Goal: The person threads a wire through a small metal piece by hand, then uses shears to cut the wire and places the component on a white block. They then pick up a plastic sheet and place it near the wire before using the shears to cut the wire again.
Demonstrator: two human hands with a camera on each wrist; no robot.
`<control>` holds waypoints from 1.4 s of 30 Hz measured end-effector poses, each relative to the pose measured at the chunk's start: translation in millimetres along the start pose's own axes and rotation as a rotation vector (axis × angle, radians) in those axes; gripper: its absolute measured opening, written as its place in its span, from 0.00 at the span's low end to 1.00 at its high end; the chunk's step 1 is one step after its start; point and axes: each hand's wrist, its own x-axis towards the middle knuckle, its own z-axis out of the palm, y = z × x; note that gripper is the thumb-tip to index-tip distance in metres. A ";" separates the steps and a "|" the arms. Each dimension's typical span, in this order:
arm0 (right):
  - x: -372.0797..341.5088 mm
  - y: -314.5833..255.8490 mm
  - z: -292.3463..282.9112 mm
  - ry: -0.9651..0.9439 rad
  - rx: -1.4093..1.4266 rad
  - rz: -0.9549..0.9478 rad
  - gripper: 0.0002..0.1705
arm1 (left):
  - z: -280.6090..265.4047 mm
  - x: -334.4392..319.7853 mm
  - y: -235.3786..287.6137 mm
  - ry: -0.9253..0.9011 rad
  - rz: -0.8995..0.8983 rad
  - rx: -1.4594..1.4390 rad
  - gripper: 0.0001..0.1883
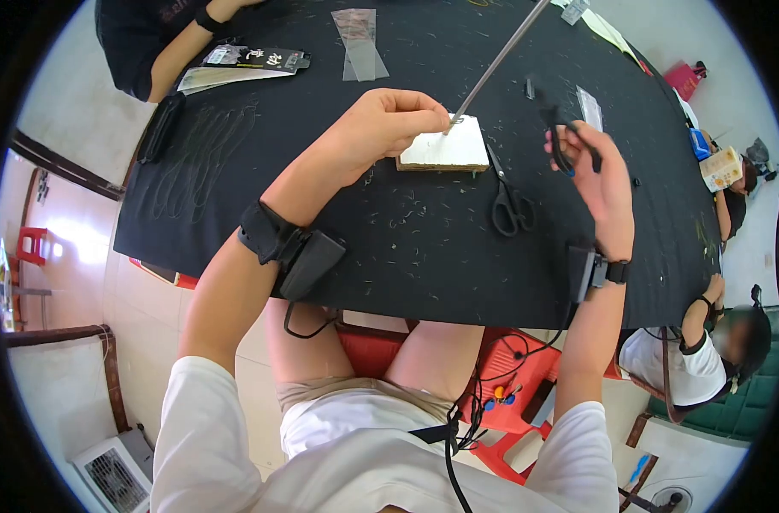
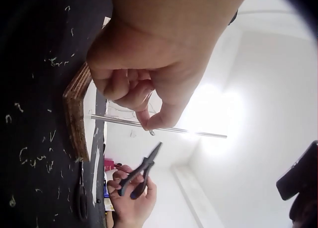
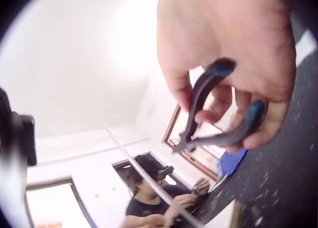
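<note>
A thin metal rod (image 1: 502, 60) stands up from a small white-topped block (image 1: 436, 154) with brown layered sides. Beside the rod, my left hand (image 1: 388, 128) pinches between thumb and forefinger what looks like a thin wire; a tiny loop (image 2: 152, 132) shows at the fingertips in the left wrist view. Off to the right and raised over the table, my right hand (image 1: 609, 184) holds long-nose pliers (image 2: 144, 167) with dark handles and blue inner grips. Their handles are spread, and the nose points away from the palm. Black-handled scissors (image 1: 511, 208) lie right of the block.
Curled offcuts litter the black tablecloth (image 1: 364, 256). Long thin wires (image 1: 197, 162) and a black case (image 1: 161, 128) lie left, with clear plastic sleeves (image 1: 361, 47) and a black-labelled package (image 1: 248, 64) farther back. Other people sit around the table.
</note>
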 end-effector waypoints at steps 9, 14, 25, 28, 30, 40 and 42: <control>-8.9 8.3 26.5 -0.487 0.954 0.147 0.14 | -6.7 2.2 1.5 0.111 0.145 0.261 0.09; -11.2 6.3 43.4 -0.489 0.664 0.101 0.12 | -7.4 1.2 1.7 0.163 0.163 0.275 0.09; -21.6 -7.1 73.7 0.002 -0.705 -0.609 0.09 | -10.2 3.5 -2.2 0.264 0.180 0.217 0.10; -22.5 -8.4 73.6 0.054 -0.763 -0.677 0.10 | -7.6 2.2 1.9 0.276 0.144 0.229 0.10; -23.5 -8.5 74.4 0.071 -0.779 -0.688 0.10 | -5.4 -0.2 4.6 0.256 0.077 0.131 0.10; -21.9 -8.1 75.8 0.095 -0.795 -0.732 0.11 | -0.7 2.1 -1.5 0.231 0.031 0.112 0.09; -22.0 -7.9 75.6 0.091 -0.796 -0.731 0.11 | -1.1 2.3 -2.3 0.228 0.029 0.104 0.10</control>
